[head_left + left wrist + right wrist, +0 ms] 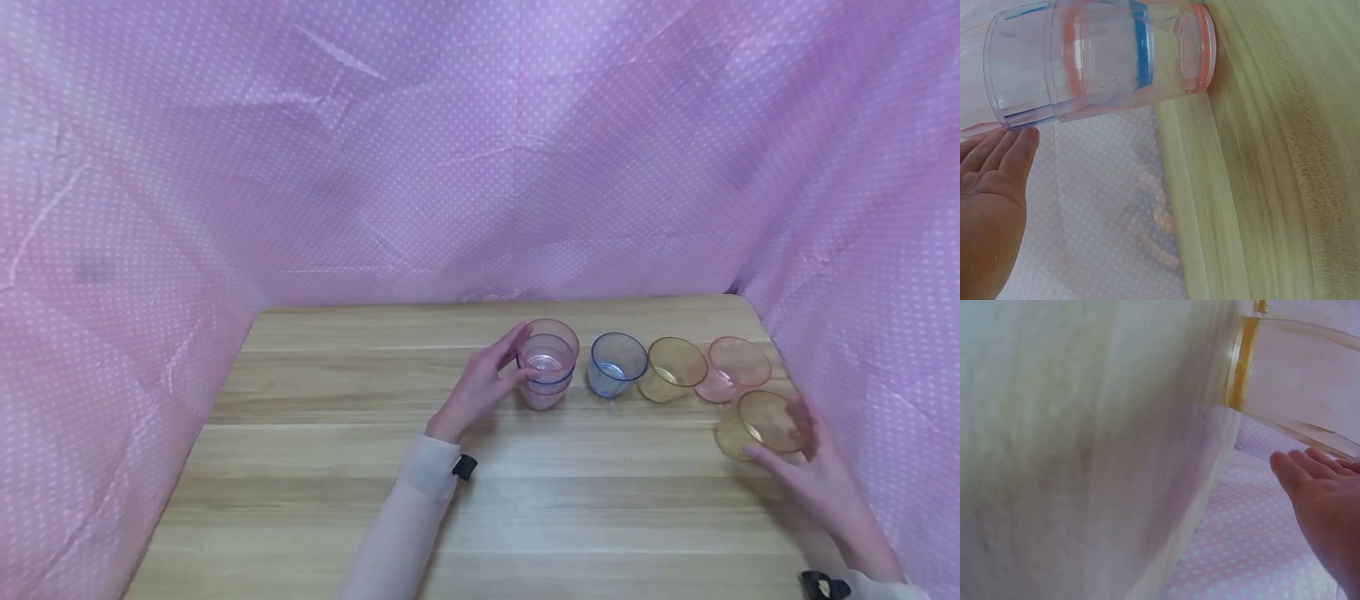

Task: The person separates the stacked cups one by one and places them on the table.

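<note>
A stack of clear cups [545, 398], pink and blue ones nested together, stands upright on the table. My left hand [483, 385] grips it from the left, thumb at the near side and fingers at the far side. In the left wrist view, a pink-based cup [1185, 56] is lowest in the stack, and the fingers of the left hand [994, 187] lie against the upper cups. At the right, a yellow cup [735, 433] is held by my right hand [828, 483], the thumb in front and the fingers round its right side. Its yellow base [1242, 365] shows close to the tabletop.
Right of the stack stand a blue cup [611, 385], another yellow cup [663, 387] and a pink cup [720, 385] in a row, close together. The wooden table [337, 467] is bordered by a pink dotted cloth [390, 208] behind and at both sides.
</note>
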Action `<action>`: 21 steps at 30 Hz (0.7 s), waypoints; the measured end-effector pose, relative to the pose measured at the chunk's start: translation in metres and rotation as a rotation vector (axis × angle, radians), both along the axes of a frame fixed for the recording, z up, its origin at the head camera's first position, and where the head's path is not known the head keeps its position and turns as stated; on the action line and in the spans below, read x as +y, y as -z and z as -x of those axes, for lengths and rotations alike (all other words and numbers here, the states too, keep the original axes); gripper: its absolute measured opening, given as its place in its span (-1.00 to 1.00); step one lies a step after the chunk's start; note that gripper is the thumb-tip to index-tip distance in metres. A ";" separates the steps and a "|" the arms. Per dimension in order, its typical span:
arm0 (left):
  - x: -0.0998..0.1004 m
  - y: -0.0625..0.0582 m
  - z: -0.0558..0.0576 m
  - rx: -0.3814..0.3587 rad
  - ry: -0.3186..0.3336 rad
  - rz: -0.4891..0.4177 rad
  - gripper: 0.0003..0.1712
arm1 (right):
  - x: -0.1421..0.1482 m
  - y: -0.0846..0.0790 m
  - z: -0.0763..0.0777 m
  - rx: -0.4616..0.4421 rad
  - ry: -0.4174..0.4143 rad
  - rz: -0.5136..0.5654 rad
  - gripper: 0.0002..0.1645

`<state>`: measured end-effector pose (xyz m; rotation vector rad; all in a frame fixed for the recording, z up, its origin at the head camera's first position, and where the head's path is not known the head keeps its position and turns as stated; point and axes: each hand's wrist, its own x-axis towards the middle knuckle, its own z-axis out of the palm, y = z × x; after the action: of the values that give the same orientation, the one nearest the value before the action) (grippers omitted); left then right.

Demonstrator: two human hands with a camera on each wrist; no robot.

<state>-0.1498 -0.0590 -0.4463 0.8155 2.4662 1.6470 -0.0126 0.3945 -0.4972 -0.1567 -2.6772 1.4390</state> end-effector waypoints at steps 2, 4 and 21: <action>0.000 0.000 0.000 0.007 -0.002 0.000 -0.14 | 0.001 -0.004 -0.002 -0.007 0.017 0.004 0.23; 0.000 -0.001 -0.001 0.011 -0.003 -0.003 -0.15 | 0.001 -0.009 -0.004 0.006 0.043 0.003 0.16; 0.000 0.000 -0.001 0.014 -0.005 -0.019 -0.16 | -0.051 -0.061 0.009 0.329 0.114 0.237 -0.15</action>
<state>-0.1489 -0.0585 -0.4468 0.8265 2.4672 1.6747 -0.0213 0.3438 -0.4362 -0.0794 -2.2010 1.5856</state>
